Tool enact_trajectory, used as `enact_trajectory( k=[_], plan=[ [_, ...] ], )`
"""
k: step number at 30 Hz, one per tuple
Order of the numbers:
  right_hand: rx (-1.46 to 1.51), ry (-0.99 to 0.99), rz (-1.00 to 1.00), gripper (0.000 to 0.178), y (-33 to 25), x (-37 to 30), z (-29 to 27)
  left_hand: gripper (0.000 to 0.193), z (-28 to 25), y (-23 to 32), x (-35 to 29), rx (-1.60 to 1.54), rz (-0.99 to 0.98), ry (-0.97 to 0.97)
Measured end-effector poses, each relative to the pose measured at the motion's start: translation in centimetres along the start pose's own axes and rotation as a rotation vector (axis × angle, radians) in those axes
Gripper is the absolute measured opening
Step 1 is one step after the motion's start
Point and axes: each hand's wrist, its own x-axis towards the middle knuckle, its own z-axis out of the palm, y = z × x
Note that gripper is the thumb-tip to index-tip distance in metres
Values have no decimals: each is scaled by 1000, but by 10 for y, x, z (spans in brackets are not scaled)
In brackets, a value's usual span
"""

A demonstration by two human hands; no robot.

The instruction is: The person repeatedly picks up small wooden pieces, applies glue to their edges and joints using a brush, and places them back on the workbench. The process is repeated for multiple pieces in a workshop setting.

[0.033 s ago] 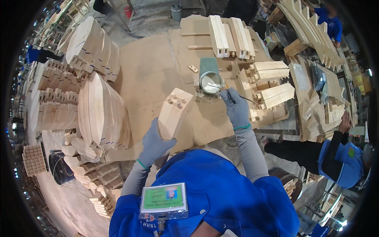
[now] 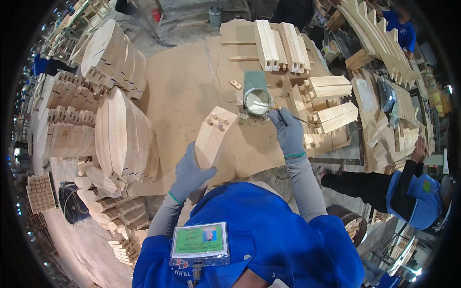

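My left hand (image 2: 191,172), gloved in grey, is closed around the lower end of a pair of pale wooden pieces (image 2: 210,141) held side by side. Several short dowels (image 2: 220,127) stick out of their upper end face. In my right hand (image 2: 289,132), also gloved, is a thin brush (image 2: 265,105). Its white-coated tip is over the mouth of a round cup (image 2: 247,106) with white, glue-like liquid inside. Whether the tip touches the liquid, I cannot tell. A flat grey-green piece (image 2: 254,80) stands against the cup's far side.
Brown cardboard (image 2: 180,81) covers the table. Curved wooden parts (image 2: 126,137) are stacked along the left. Slotted wooden legs (image 2: 267,45) lie at the back, and more wooden pieces (image 2: 331,86) lie right of the cup. A co-worker (image 2: 415,197) stands at the right.
The wooden pieces in my left hand have shifted very slightly to the right. My right hand and the brush are almost unchanged.
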Motion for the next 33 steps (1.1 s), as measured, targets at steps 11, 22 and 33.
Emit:
enact_trajectory(
  k=[11,22,33],
  plan=[
    [-360,-267,-293,9,-77,-48,89,86,-2,13,-2,-99,132,-2],
    [-450,-277,-279,9,-78,-56,89,86,-5,10,-4,-95,141,46],
    [-423,-194,-406,17,-80,-58,79,90,-11,20,-14,-164,201,14]
  ],
)
